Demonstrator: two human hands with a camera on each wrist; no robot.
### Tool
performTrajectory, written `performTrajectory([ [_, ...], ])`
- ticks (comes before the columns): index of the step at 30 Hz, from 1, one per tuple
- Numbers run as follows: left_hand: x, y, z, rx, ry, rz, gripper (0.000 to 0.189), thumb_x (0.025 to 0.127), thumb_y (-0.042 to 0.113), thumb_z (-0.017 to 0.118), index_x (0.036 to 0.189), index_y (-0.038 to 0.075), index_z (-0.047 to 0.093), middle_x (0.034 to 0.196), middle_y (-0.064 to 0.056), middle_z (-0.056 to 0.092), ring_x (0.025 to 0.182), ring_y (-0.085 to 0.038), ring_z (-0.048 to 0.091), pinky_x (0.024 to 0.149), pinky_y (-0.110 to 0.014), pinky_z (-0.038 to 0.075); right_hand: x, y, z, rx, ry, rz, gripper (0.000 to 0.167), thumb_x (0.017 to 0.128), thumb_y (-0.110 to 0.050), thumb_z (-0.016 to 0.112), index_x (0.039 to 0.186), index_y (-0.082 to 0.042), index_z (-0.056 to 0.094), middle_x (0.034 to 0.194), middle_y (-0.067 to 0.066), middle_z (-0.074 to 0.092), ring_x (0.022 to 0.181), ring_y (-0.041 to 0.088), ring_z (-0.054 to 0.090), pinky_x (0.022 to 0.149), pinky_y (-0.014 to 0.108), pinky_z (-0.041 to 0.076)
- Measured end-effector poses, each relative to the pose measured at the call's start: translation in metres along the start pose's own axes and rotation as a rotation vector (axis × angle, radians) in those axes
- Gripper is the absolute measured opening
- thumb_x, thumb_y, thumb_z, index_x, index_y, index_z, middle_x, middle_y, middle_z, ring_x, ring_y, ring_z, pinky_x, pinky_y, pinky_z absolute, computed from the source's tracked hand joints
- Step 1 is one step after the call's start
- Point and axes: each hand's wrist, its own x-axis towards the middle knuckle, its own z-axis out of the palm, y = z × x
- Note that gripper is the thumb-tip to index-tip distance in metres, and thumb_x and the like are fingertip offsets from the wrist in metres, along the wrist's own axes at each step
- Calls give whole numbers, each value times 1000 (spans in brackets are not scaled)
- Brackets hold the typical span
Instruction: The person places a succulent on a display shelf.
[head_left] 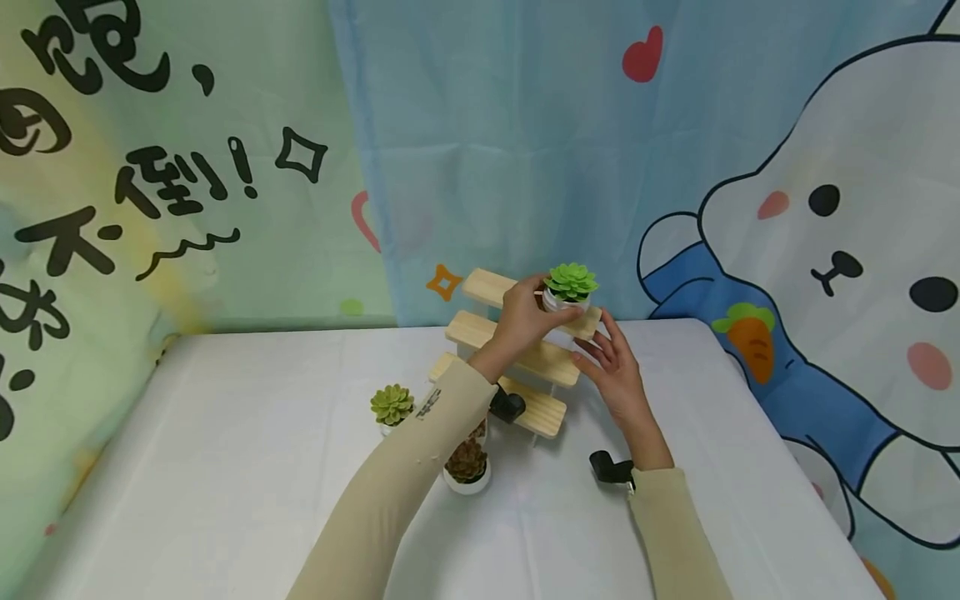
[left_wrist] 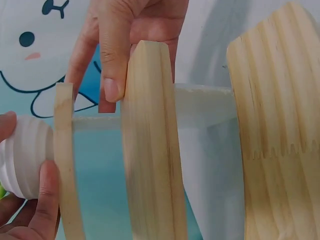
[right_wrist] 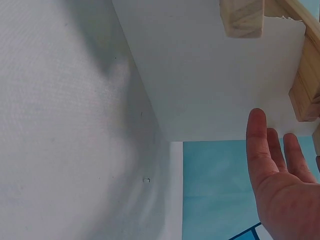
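Observation:
My left hand holds a bright green artificial succulent in a white pot, thumb and fingers on opposite sides of it. The pot's base meets the top board of a tiered wooden display stand with translucent side panels. At the stand's right end, my right hand has its fingers extended; the thumb touches the middle board and a finger reaches toward the top board's end. In the right wrist view, straight fingers show beside the white side panel.
Left of the stand, a yellow-green succulent is partly hidden by the left sleeve. A brownish succulent in a white pot stands in front, with another behind it mostly covered. A white cloth covers the table; printed curtains hang behind.

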Motion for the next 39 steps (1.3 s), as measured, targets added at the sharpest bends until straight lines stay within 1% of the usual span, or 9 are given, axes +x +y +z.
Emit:
performTrajectory([
  [3, -1, -2, 0, 11, -11, 2, 63, 87, 21, 76, 139, -2, 49, 129, -16, 59, 108, -26, 63, 79, -24, 54, -1, 1, 0, 0, -3, -5, 83, 97, -2, 59, 159, -22, 8, 155, 24, 28, 128, 14, 47, 93, 13, 45],
  [7, 0, -3, -1, 59, -21, 10, 63, 88, 24, 75, 139, -2, 48, 129, -16, 60, 110, -25, 62, 84, -25, 53, -2, 1, 1, 8, -2, -7, 82, 97, -2, 59, 159, -24, 10, 156, 22, 29, 136, 31, 39, 94, 13, 45],
  [9, 0, -3, -1, 70, -29, 14, 63, 89, 24, 74, 140, -1, 47, 129, -16, 59, 112, -25, 61, 87, -27, 53, -1, 1, 1, 8, 1, -8, 82, 97, -2, 59, 159, -24, 10, 155, 22, 29, 137, 35, 37, 94, 13, 45],
  [16, -5, -6, -5, 5, -21, -11, 80, 85, 16, 77, 148, -2, 31, 130, -19, 54, 114, -28, 58, 85, -28, 53, 0, 3, 6, 17, 13, -14, 82, 95, 1, 59, 159, -20, 12, 153, 21, 33, 130, 22, 45, 93, 14, 46],
  [20, -9, -7, -7, -46, -7, -47, 88, 84, 16, 78, 151, 0, 23, 132, -19, 50, 119, -30, 55, 91, -32, 52, -1, 3, 5, 18, 12, -23, 81, 96, 1, 59, 159, -17, 11, 154, 23, 31, 126, 13, 47, 93, 14, 46],
  [26, -15, -11, -15, -63, 27, -35, 88, 85, 15, 77, 152, 2, 21, 133, -20, 49, 121, -31, 52, 96, -35, 49, 1, 2, 3, 14, 16, -32, 81, 96, -2, 59, 159, -18, 11, 155, 24, 29, 133, 25, 43, 93, 13, 46],
  [29, -19, -14, -21, -73, 40, -26, 87, 85, 14, 77, 152, 3, 21, 132, -20, 50, 120, -32, 53, 97, -36, 49, 2, 3, 4, 17, 19, -32, 81, 96, -3, 60, 159, -22, 12, 154, 23, 30, 136, 32, 39, 92, 13, 46],
  [36, -35, -24, -32, -118, 50, 10, 76, 87, 15, 75, 149, 5, 32, 131, -18, 53, 119, -33, 54, 92, -36, 52, 1, 5, 5, 25, 25, -45, 81, 96, -2, 60, 158, -22, 13, 149, 10, 40, 127, 14, 47, 92, 13, 46],
  [39, -41, -29, -36, -116, 53, 12, 70, 88, 17, 75, 146, 6, 37, 131, -16, 54, 118, -33, 55, 89, -35, 53, 1, 5, 6, 41, 32, -45, 81, 96, 1, 59, 159, -20, 13, 143, 1, 43, 126, 15, 46, 92, 12, 46],
])
